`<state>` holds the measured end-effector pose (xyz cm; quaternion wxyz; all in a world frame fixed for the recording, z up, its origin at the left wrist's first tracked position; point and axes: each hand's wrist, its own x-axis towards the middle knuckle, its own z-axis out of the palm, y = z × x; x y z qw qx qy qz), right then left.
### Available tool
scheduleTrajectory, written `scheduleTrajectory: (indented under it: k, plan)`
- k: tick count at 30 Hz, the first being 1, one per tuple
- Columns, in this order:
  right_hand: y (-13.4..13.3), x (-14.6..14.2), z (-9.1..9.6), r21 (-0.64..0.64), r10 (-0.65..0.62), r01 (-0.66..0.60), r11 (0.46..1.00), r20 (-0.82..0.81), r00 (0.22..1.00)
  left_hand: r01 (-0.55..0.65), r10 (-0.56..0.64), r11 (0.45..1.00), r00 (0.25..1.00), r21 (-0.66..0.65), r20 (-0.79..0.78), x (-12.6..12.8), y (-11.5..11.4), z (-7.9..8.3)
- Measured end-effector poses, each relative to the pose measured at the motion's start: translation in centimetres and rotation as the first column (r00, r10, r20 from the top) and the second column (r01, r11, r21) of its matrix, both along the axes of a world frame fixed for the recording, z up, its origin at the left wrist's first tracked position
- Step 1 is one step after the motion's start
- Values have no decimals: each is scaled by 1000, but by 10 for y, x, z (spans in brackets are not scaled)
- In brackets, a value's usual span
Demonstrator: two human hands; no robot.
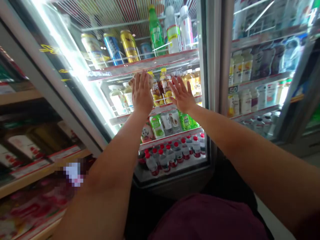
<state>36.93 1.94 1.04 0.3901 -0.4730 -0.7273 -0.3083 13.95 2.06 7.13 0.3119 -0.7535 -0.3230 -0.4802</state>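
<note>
The left hand (142, 93) lies flat, fingers straight, over a cloth (151, 80) against the fridge's glass door (53, 60), before shelved bottles (163, 88), while the right hand (183, 96), fingers spread wide, is beside it at the glass.

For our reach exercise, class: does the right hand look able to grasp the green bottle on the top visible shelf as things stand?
Probably not. The right hand is spread, but the glass door looks shut, leaving its pane between that hand and the green bottle.
</note>
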Motion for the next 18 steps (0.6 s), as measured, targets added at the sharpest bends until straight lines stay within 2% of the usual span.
scheduleTrajectory:
  k: [3, 6, 9, 12, 16, 18]
  plan:
    - [-1, 0, 0, -9, 5, -5, 1000, 0, 1000, 29, -33, 999, 995, -40, -95, 1, 0, -14]
    - [-4, -1, 1, -29, -9, 9, 1000, 1, 1000, 27, -32, 999, 993, -48, -117, -3, 7, -5]
    - [-7, -2, 2, -48, -29, 29, 998, 0, 1000, 3, -2, 1000, 999, -16, 49, -10, 14, 12]
    - [-10, -3, 3, -59, -39, 39, 997, 4, 999, 12, -8, 1000, 987, -23, 159, -13, 13, 9]
    - [-11, -4, 3, -54, -44, 44, 998, -2, 999, 41, -44, 997, 997, -59, -59, -12, 1, -15]
    - [-11, -4, 3, -56, -45, 45, 997, -3, 999, 25, -33, 998, 988, -49, -152, -13, -3, -19]
